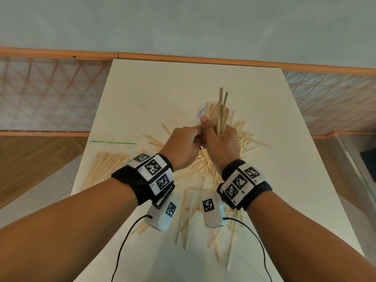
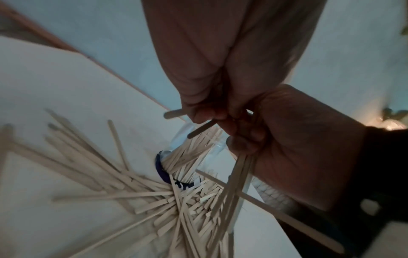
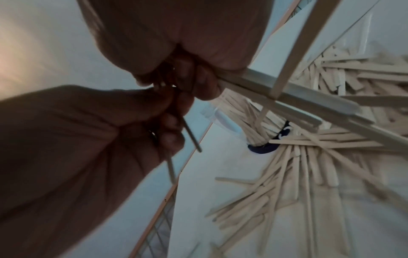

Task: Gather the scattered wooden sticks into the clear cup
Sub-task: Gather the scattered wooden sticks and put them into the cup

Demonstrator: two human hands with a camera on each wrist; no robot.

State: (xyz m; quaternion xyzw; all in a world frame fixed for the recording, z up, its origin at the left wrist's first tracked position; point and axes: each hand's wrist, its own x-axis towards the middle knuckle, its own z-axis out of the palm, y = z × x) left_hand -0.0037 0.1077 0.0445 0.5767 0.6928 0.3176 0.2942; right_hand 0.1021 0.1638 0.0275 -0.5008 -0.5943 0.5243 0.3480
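From the head view, both hands meet above the white table (image 1: 142, 94), just this side of the clear cup (image 1: 202, 110), which stands upright and is already packed with wooden sticks. The right hand (image 1: 220, 144) has its fingers curled round a bundle of sticks (image 1: 221, 110) that rises upright out of the fist, in front of the cup. The left hand (image 1: 183, 145) is closed too, its fingertips touching the right thumb. Loose sticks (image 1: 195, 169) fan over the table under and around the wrists. A clear bag of sticks (image 1: 105, 163) lies at the left edge of the table.

In the left wrist view, the left hand (image 2: 203, 90) pinches a couple of sticks (image 2: 199, 130) between curled fingers, their ends jutting out above the cup (image 2: 187, 157). The right hand (image 2: 293, 143) grips its bundle beside it.

In the right wrist view, the right hand (image 3: 189, 57) clamps several sticks (image 3: 276, 92) that slant away across the frame. The left hand (image 3: 106, 132) holds thin sticks (image 3: 192, 137) edge-on, the cup (image 3: 223, 118) beyond both.
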